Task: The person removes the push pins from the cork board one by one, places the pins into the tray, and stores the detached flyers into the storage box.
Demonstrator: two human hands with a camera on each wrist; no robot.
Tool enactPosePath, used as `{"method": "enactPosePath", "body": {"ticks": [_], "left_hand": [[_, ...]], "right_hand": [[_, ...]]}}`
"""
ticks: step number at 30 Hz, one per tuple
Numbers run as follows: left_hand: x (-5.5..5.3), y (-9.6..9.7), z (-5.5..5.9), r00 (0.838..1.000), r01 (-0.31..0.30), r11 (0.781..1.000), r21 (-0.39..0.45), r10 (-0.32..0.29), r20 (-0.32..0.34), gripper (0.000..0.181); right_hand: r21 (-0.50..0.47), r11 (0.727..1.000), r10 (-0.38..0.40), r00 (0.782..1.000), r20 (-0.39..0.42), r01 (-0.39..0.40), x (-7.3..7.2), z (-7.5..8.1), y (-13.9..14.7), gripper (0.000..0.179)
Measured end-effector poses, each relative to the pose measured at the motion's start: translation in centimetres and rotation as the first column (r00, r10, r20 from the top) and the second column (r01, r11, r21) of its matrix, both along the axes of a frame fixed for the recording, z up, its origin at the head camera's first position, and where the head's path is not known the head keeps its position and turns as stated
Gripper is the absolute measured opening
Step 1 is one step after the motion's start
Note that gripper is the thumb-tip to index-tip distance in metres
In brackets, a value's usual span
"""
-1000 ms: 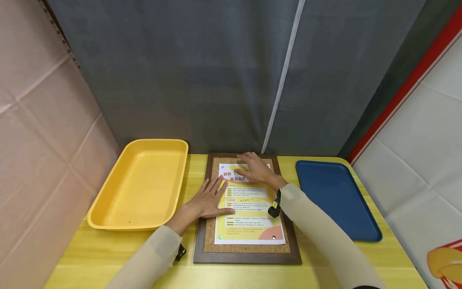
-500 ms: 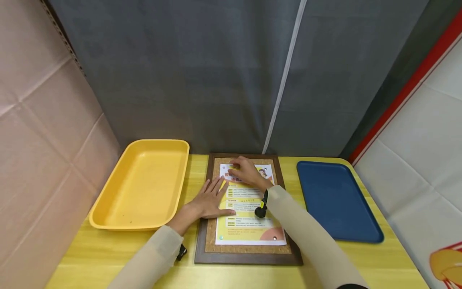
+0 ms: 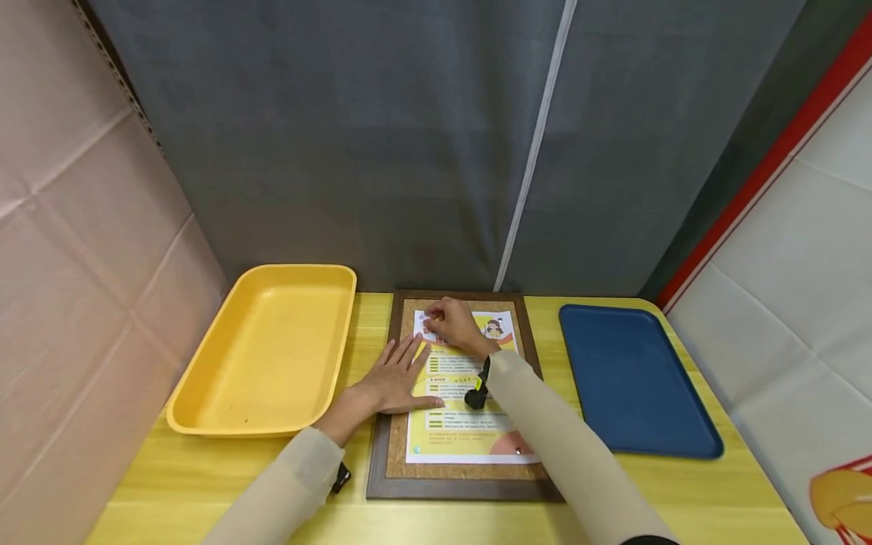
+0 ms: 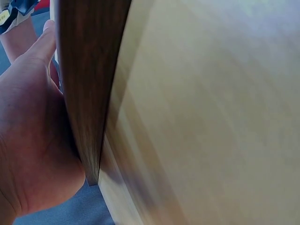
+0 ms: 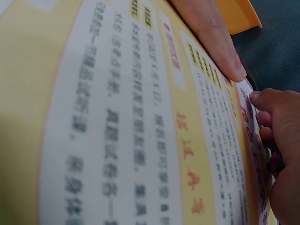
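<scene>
A printed yellow-and-white paper sheet [image 3: 470, 439] lies on a brown-framed cork board [image 3: 466, 488]. Spread fingers of my left hand [image 3: 395, 381] rest across the board's left frame and the sheet's left side. In the left wrist view the same hand [image 4: 35, 122] lies against the dark wooden frame [image 4: 86, 70]. My right hand [image 3: 458, 325] is at the sheet's upper left corner, fingers curled and thumb close to the paper. From the right wrist, the right hand [image 5: 286, 136] shows bent fingers; whether they pinch anything is hidden. Small round tacks [image 3: 518, 451] sit at the sheet's lower corners.
A yellow tray [image 3: 266, 348] stands left of the board, near the left forearm. On the right lies a flat blue tray [image 3: 636, 378]. A grey curtain [image 3: 375, 151] hangs behind the yellow wooden table [image 3: 381, 522].
My right hand has moved left and slightly down over the sheet's top to its upper left corner, its fingers drawing in. The left hand has stayed in place.
</scene>
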State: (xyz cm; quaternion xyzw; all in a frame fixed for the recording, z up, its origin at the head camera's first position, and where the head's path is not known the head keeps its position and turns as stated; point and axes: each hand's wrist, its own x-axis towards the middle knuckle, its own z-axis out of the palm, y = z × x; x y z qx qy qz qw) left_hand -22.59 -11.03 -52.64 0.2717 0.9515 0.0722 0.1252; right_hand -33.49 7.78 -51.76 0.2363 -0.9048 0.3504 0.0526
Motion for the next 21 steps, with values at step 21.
{"method": "enactPosePath", "body": {"ticks": [21], "left_hand": [[0.56,0.23,0.78,1.0,-0.001,1.0,0.008,0.001,0.009,0.124]], "right_hand": [[0.037,0.996,-0.085,0.996,-0.038,0.086,-0.09,-0.19,-0.73,0.014]]}}
